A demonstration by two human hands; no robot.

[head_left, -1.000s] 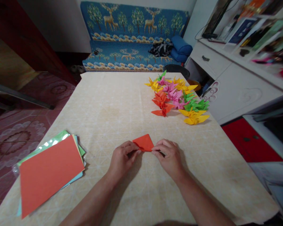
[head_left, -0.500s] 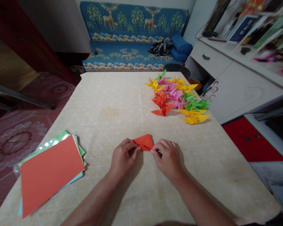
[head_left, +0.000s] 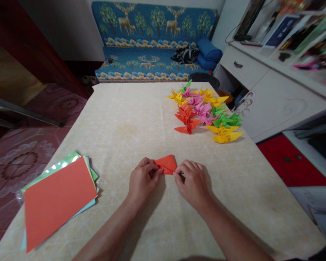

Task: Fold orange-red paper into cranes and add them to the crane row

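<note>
A small folded piece of red origami paper (head_left: pixel 166 164) lies low over the table between my two hands. My left hand (head_left: pixel 143 177) pinches its left end between thumb and fingers. At its lower right corner, the thumb and forefinger of my right hand (head_left: pixel 193 181) close on the paper's edge. A crease or folded flap runs across the lower part of the paper. The fingertips cover both ends of it.
Several folded paper cranes (head_left: pixel 199 108) in red, pink, yellow and green stand at the far right of the table (head_left: pixel 119 127). A stack of coloured paper sheets (head_left: pixel 59 199), red on top, lies at the left. Beyond are a blue sofa (head_left: pixel 152 43) and a white cabinet (head_left: pixel 282 98).
The dark gap along the paper's lower flap has narrowed, so the flap lies flatter. Both hands keep almost the same place and grip.
</note>
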